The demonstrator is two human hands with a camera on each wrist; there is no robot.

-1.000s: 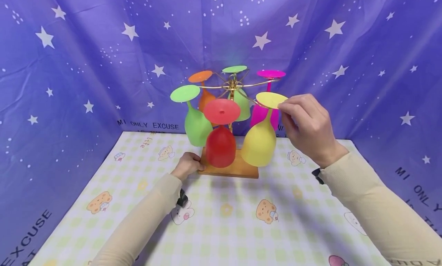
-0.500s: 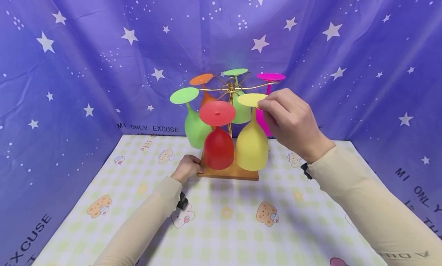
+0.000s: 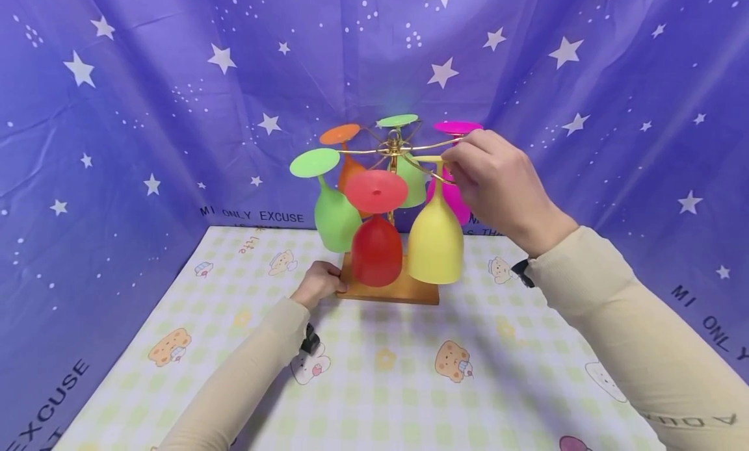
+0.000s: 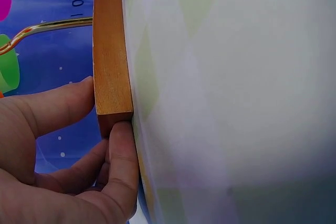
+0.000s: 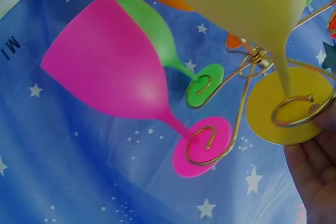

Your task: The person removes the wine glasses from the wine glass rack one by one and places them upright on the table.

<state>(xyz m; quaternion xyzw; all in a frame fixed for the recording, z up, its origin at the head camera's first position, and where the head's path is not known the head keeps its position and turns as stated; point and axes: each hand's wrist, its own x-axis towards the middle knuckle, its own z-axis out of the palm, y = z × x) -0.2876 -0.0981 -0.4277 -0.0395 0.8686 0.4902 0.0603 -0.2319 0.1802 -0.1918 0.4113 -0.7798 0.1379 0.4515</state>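
A gold wire rack (image 3: 394,147) on a wooden base (image 3: 409,295) carries several coloured wine glasses hanging upside down. My left hand (image 3: 318,283) grips the base's left end; the left wrist view has its thumb on the board's upper face and the fingers at its end (image 4: 116,114). With my right hand (image 3: 497,184) I pinch the foot of the yellow wine glass (image 3: 435,243), which hangs bowl down at the front right. In the right wrist view a curled wire hook (image 5: 278,119) overlaps the yellow foot beside its stem. My fingers partly cover that foot.
Beside the yellow glass hangs a red one (image 3: 377,253). A green glass (image 3: 336,220) is at the left, with orange (image 3: 349,175) and another green (image 3: 409,181) behind. A magenta glass (image 5: 110,66) hangs close to my right hand. A starry curtain (image 3: 234,113) surrounds the checked tablecloth (image 3: 363,386).
The right hand brought the yellow glass left, then slightly back right, and its foot now shows nearly edge-on. The red glass shifted left and back with it. My left hand stays on the base.
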